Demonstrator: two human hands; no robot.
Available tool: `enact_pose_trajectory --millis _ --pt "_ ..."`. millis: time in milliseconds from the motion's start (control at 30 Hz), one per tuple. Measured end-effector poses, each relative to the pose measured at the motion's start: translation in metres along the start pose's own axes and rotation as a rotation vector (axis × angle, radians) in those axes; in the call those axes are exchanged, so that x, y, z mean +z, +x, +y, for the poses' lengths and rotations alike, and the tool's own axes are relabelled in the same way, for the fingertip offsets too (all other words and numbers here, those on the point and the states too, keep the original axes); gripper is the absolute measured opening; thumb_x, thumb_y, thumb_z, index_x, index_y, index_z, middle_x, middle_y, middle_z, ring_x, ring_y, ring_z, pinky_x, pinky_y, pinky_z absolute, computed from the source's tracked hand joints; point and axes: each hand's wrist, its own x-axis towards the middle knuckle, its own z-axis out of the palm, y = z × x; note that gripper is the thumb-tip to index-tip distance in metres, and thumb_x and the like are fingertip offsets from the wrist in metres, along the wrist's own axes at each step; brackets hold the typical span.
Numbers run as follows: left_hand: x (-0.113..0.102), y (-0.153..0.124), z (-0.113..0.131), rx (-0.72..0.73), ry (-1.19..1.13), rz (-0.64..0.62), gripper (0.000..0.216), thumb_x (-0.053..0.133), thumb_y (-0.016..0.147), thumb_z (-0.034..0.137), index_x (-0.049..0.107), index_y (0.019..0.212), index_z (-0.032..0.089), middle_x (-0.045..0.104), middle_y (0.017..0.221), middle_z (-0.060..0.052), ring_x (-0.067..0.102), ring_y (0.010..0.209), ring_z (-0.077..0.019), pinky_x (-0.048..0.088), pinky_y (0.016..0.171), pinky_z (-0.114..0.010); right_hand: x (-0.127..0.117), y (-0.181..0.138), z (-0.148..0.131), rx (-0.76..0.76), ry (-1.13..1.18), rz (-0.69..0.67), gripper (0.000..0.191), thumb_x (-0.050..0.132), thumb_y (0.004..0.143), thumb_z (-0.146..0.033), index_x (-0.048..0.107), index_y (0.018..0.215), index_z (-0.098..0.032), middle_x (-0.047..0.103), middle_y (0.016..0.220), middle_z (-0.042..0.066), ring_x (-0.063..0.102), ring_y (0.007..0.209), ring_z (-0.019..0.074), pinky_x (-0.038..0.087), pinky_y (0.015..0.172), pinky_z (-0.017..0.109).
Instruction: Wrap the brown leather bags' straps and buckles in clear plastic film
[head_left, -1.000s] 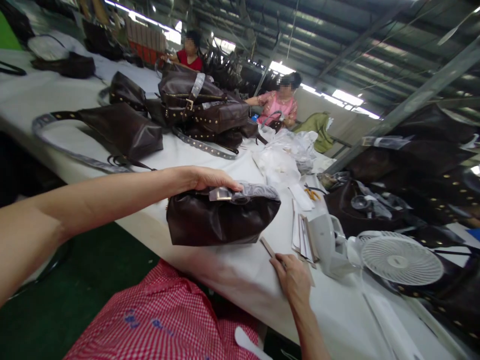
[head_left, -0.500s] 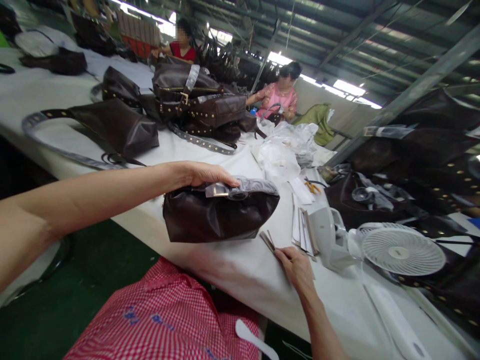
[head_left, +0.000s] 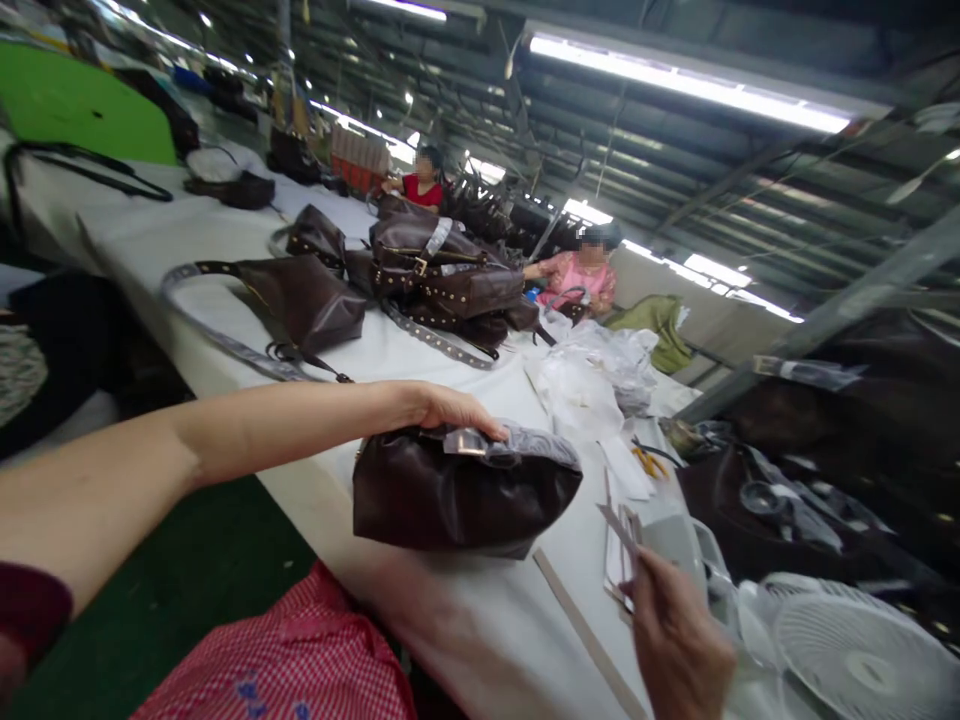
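Note:
My left hand (head_left: 450, 412) rests on top of a dark brown leather bag (head_left: 461, 490) near the front edge of the long white table (head_left: 465, 600). Its fingers curl over the bag's plastic-wrapped top and metal buckle. My right hand (head_left: 679, 640) is raised at the lower right. It is closed on a thin stiff strip (head_left: 621, 525) that sticks up from the fingers. Another long thin strip (head_left: 585, 635) lies flat on the table just left of that hand.
More brown studded bags (head_left: 442, 285) and a strapped bag (head_left: 300, 300) lie farther along the table. Clear plastic bags (head_left: 592, 375) sit mid-table and a white fan (head_left: 862, 650) at lower right. Two people sit at the far end. Dark bags fill the right side.
My right hand has lifted off the table, taking a thin strip up with it. My view has swung up and right. The left hand stays on the bag.

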Motion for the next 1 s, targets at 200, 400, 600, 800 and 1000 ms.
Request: enact_pose_trajectory --millis 200,400,600,800,1000 --pt "0.0 0.002 -0.003 -0.011 -0.027 0.004 0.03 0.072 0.068 0.046 0.068 0.076 0.017 0.071 0.068 -0.004 0.065 0.066 -0.021 0.054 0.071 -0.035 0.008 0.014 -0.104 -0.181 0.091 0.176 0.026 0.047 0.095 -0.023 0.071 0.102 -0.017 0.061 0.104 0.013 0.06 0.094 0.0208 0.048 0.085 0.033" --pt "-0.001 -0.001 -0.002 -0.013 -0.058 -0.055 0.029 0.072 0.067 0.047 0.067 0.072 0.018 0.07 0.066 -0.004 0.067 0.074 -0.0233 0.054 0.073 -0.036 0.04 0.0 -0.121 0.018 0.381 -0.147 0.041 0.043 0.093 -0.043 0.071 0.108 -0.016 0.061 0.097 0.014 0.06 0.091 0.0237 0.05 0.081 0.037" --pt "-0.005 0.002 -0.004 -0.034 -0.07 -0.038 0.035 0.075 0.062 0.051 0.068 0.074 0.019 0.071 0.07 -0.006 0.066 0.076 -0.0252 0.054 0.072 -0.037 0.012 0.005 -0.117 0.696 0.901 -0.293 0.041 0.071 0.069 -0.052 0.076 0.093 -0.019 0.072 0.091 0.007 0.065 0.089 0.0243 0.051 0.079 0.034" --pt "-0.006 0.005 -0.006 -0.004 -0.085 -0.013 0.034 0.077 0.061 0.048 0.068 0.073 0.018 0.07 0.065 -0.004 0.065 0.069 -0.022 0.054 0.069 -0.034 0.015 0.012 -0.139 0.839 1.088 -0.256 0.042 0.076 0.064 -0.048 0.076 0.095 -0.02 0.074 0.098 0.006 0.063 0.099 0.0246 0.046 0.092 0.036" --pt "-0.006 0.003 -0.006 0.006 -0.098 -0.003 0.037 0.079 0.058 0.049 0.067 0.073 0.016 0.071 0.067 -0.003 0.065 0.066 -0.0209 0.054 0.066 -0.033 0.031 0.009 -0.152 0.889 1.095 -0.24 0.047 0.075 0.064 -0.05 0.076 0.098 -0.018 0.073 0.103 0.008 0.063 0.105 0.0272 0.045 0.097 0.039"
